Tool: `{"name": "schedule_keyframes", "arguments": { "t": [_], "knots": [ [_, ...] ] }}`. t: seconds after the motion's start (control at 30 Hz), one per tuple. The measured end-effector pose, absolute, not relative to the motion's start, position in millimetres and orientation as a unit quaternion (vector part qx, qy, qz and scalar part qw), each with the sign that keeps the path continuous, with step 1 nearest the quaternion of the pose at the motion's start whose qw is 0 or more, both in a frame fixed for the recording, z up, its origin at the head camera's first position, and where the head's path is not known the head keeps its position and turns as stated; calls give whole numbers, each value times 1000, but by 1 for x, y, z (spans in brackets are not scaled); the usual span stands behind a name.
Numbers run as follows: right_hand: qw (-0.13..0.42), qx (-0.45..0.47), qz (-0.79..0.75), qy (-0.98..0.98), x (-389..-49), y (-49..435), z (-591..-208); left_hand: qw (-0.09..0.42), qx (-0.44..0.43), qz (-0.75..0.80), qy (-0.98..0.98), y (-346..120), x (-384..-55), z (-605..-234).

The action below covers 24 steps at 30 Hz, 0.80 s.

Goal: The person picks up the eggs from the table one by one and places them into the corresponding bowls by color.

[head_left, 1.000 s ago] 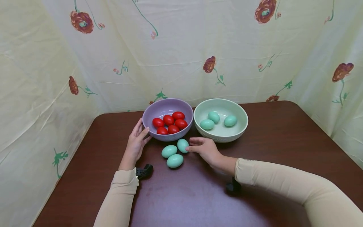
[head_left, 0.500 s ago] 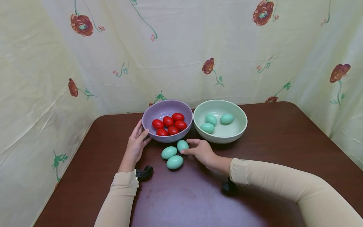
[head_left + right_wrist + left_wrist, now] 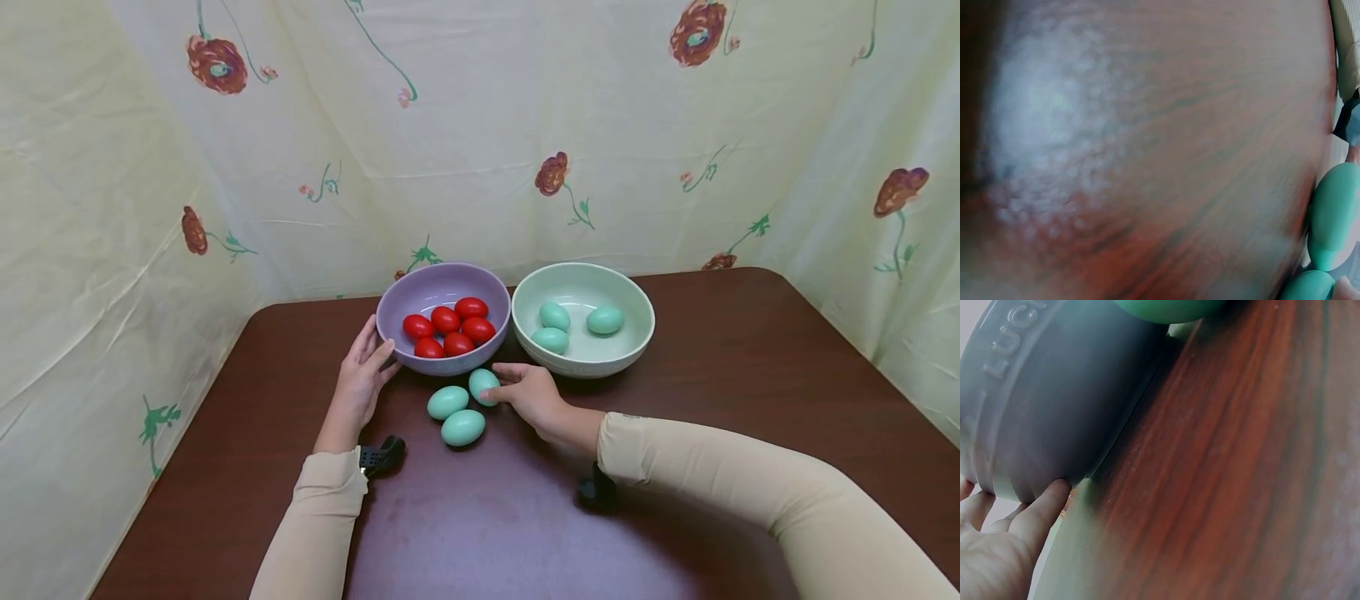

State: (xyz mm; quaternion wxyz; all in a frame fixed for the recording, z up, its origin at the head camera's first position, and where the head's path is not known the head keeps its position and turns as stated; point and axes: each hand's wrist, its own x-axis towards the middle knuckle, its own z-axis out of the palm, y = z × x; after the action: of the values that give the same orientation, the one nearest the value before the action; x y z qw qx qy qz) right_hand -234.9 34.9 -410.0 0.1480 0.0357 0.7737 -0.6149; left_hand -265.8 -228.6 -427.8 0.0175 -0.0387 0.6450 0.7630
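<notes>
In the head view, my left hand [image 3: 358, 381] rests against the left side of a purple bowl [image 3: 392, 298] that holds several red eggs [image 3: 459, 343]. The left wrist view shows its fingers [image 3: 1047, 503] fairly straight along the bowl's outer wall [image 3: 1072, 394]. In front of the bowls, my right hand [image 3: 536, 396] pinches a mint-green egg [image 3: 482, 382], thumb on the near side and fingers behind. Two more green eggs [image 3: 447, 402] lie just left of it on the table. A mint bowl [image 3: 637, 321] to the right contains three green eggs [image 3: 605, 320].
The two bowls stand side by side near the far edge of the dark brown table [image 3: 720, 350]. Behind and to the left hangs a pale flowered curtain [image 3: 465, 150]. A black wrist device [image 3: 382, 457] sits on my left wrist.
My right hand has moved slightly left and its thumb now lies over the nearest green egg. The eggs in the mint bowl have rolled to new spots. The left hand stays put.
</notes>
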Motion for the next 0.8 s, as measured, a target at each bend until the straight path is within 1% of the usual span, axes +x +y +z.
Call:
{"name": "schedule_keyframes", "arguments": {
  "t": [0.47, 0.8],
  "knots": [
    [133, 21, -608, 782, -238, 33, -411, 18, -35, 769, 638, -230, -268, -428],
    [130, 39, -583, 801, -235, 37, -411, 21, -38, 768, 639, -229, -267, -428]
  ]
}}
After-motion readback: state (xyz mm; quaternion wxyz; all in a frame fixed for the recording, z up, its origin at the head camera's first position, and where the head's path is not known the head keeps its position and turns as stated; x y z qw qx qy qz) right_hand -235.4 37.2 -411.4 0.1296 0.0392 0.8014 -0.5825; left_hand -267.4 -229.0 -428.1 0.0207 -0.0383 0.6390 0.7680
